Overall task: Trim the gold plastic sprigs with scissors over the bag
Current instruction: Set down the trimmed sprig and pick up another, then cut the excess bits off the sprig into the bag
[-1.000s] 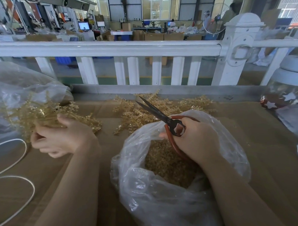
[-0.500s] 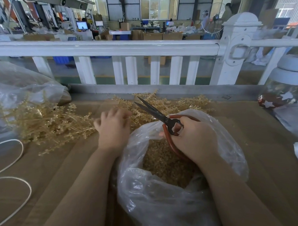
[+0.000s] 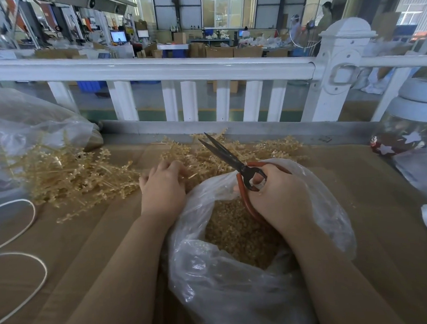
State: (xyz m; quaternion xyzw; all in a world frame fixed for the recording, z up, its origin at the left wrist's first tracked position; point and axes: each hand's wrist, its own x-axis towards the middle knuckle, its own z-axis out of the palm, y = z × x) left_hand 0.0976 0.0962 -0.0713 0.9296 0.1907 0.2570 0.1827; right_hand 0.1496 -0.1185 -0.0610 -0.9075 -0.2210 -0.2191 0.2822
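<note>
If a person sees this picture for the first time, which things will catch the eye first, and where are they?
The eye goes first to the scissors with red handles, which the right hand grips above the open clear bag of gold trimmings in the middle foreground. Next come the gold plastic sprigs heaped on the brown table, left and behind the bag, where the left hand reaches into them. A white railing crosses the background.
</note>
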